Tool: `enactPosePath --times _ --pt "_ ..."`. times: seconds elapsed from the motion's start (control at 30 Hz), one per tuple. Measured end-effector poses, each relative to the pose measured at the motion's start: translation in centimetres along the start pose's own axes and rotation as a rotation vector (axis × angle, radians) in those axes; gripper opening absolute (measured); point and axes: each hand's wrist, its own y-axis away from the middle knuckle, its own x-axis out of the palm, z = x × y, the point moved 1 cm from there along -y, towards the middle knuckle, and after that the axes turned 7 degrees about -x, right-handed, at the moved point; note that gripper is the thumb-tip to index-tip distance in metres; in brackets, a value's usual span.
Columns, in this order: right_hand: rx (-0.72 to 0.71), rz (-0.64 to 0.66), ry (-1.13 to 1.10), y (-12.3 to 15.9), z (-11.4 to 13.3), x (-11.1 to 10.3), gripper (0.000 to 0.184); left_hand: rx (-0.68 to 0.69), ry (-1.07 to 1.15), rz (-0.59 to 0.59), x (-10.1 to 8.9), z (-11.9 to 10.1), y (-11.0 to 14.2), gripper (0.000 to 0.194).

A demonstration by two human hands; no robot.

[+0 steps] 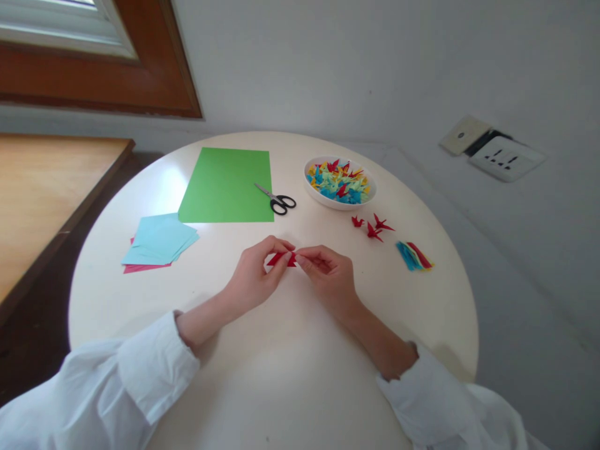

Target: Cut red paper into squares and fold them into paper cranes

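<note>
Between my two hands is a small folded piece of red paper, held just above the white table. My left hand pinches its left part between thumb and fingers. The thumb and forefinger of my right hand are closed on the paper's right end. Fingertips cover part of the folds. Three red paper cranes lie to the right, beyond my right hand. Behind them stands a white bowl full of small folded paper pieces in red, yellow, blue and pale green.
Scissors with black handles lie partly over a green sheet. Light blue paper squares rest on pink ones at the left. Narrow folded coloured papers sit near the right edge of the round table.
</note>
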Motion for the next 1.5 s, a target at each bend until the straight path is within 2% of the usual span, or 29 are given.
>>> enactPosePath --times 0.47,1.13,1.5 --pt "0.177 -0.069 -0.111 -0.04 -0.14 0.19 0.008 0.007 0.141 -0.024 0.21 -0.01 -0.11 0.003" --pt "0.082 -0.076 -0.071 0.13 0.18 0.28 0.002 0.046 0.175 -0.024 0.41 0.24 -0.04 0.01" --pt "0.051 -0.055 -0.031 0.06 0.09 0.25 0.002 -0.003 0.194 -0.032 0.36 -0.33 -0.08 0.016"
